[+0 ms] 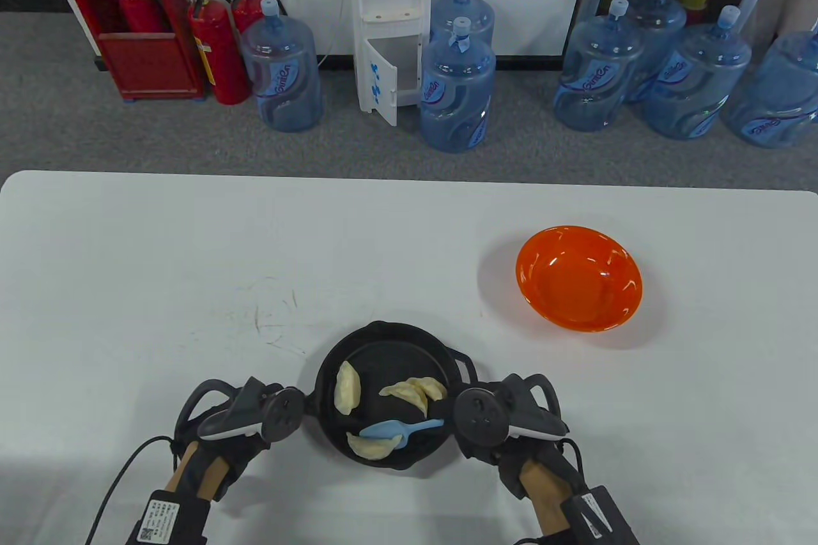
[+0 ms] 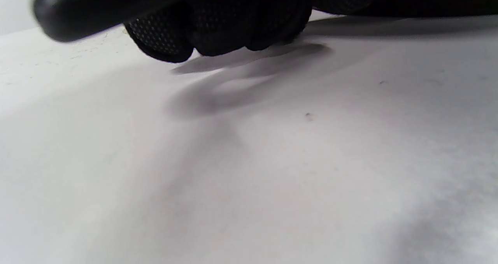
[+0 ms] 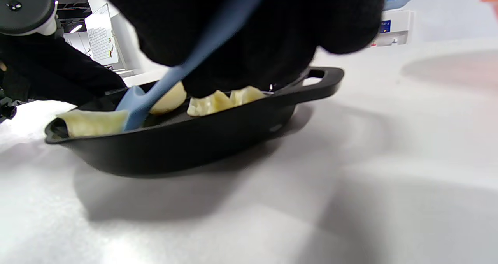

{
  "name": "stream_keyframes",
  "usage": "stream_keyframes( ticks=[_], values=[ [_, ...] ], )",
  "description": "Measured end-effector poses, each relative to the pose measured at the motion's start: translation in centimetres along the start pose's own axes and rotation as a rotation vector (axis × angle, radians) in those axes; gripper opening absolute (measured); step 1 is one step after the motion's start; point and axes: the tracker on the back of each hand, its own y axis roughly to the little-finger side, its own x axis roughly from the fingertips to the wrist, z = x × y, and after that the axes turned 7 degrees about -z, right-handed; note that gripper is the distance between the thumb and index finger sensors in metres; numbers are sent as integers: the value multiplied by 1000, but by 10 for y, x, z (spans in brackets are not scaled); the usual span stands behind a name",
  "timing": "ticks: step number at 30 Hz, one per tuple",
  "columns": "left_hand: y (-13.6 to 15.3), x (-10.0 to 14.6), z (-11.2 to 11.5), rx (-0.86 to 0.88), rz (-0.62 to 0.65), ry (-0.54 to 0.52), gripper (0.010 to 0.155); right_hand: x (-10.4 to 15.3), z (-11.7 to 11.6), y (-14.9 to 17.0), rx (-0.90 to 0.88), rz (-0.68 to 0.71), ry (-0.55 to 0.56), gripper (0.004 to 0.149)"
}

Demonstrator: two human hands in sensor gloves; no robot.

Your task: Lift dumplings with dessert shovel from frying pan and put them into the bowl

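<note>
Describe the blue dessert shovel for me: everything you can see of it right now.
The dessert shovel is small, pale blue and matte, plastic or silicone by its look, with a slim straight handle and a flat blade. It slants down into the black frying pan, blade against the dumpling nearest the person. The right hand grips its handle end; the fingers themselves are hidden behind the tracker.

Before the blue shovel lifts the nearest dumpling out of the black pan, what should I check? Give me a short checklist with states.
1. Right hand grips light blue dessert shovel: ok.
2. Shovel blade against the nearest pale dumpling: ok; under it: cannot tell.
3. Left hand steadies black cast-iron frying pan by its handle: cannot tell.
4. Orange plastic bowl upright, empty: ok.
5. White table between pan and bowl unobstructed: ok.
</note>
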Motion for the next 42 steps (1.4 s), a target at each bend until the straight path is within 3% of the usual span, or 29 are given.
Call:
stream_keyframes(
  ticks=[6, 18, 42],
  values=[
    [0, 0, 0, 3, 0, 3, 51, -3, -3, -2, 12, -20, 10, 41],
    [1, 0, 0, 6, 2, 2, 51, -6, -4, 14, -233, -80, -69, 42],
    [3, -1, 0, 18, 5, 20, 53, 8, 14, 56, -429, -228, 86, 42]
  ],
)
